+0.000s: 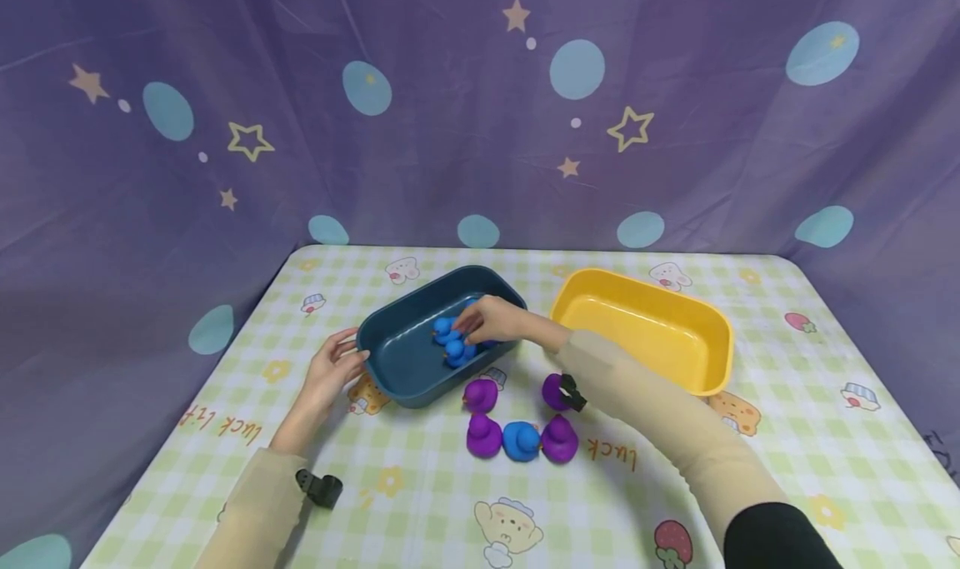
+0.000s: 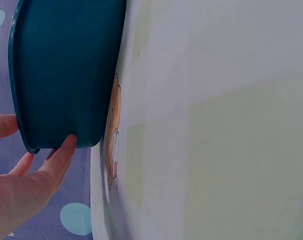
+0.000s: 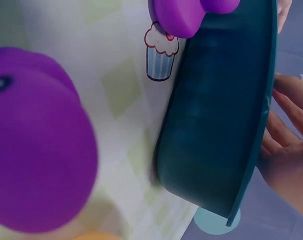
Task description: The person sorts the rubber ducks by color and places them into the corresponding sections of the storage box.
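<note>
A dark teal basin (image 1: 408, 396) stands tilted across the left half of the table, with several blue toy ducks (image 1: 455, 352) inside. At its left end my left hand (image 1: 330, 371) touches the rim and outer wall with extended fingers; the left wrist view shows a fingertip on the wall of the basin (image 2: 66, 75). My right hand (image 1: 491, 319) reaches over the basin's right side, fingers pointing down among the ducks. A bit of purple shows under that hand. In the right wrist view its fingertips (image 3: 281, 132) are hidden behind the basin wall, so whether they pinch a duck is unclear.
In front of the basin sit several purple ducks (image 1: 483, 436) and one blue duck (image 1: 521, 441). One purple duck (image 1: 555, 391) is right under my right forearm. A yellow basin (image 1: 720, 336) stands to the right, on the green checked tablecloth (image 1: 420, 519).
</note>
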`<state>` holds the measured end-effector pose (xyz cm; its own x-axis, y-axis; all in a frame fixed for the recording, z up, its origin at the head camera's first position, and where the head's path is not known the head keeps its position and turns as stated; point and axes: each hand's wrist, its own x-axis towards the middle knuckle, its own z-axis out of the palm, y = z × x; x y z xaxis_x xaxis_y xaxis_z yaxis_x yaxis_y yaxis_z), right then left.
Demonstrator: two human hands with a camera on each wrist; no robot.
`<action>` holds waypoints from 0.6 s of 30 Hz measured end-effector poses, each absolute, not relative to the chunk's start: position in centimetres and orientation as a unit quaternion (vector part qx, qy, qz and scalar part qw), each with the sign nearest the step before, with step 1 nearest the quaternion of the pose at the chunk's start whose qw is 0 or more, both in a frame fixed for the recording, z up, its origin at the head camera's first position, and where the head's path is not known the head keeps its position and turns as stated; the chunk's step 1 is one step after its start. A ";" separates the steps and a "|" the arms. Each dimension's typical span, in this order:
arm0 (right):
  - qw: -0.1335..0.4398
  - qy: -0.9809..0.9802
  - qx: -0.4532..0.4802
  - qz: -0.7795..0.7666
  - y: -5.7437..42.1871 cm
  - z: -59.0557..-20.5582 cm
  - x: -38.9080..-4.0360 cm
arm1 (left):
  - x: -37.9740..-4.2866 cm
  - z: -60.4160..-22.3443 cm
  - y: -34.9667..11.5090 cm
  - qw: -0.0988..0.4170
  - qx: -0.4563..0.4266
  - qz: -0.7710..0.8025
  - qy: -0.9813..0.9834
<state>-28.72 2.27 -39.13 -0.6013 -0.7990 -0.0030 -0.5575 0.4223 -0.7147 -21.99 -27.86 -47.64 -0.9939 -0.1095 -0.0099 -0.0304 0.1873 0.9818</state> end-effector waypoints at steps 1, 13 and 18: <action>0.173 0.823 -0.412 -0.350 2.4 -39.1 -28.6 | -22.0 -47.6 -27.8 0.031 0.045 -0.635 -0.771; 0.152 0.802 -0.433 -0.383 4.4 -39.0 -26.5 | -21.9 -47.6 -27.8 0.039 0.038 -0.628 -0.776; 0.144 0.805 -0.433 -0.381 5.3 -38.8 -25.6 | -22.0 -47.7 -27.8 0.037 0.036 -0.634 -0.771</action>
<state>-25.57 5.28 -38.85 -0.5842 -0.8058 0.0970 -0.5862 0.3362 -0.7372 -21.97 -27.85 -47.65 -0.9946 -0.1029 0.0114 -0.0087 0.1927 0.9812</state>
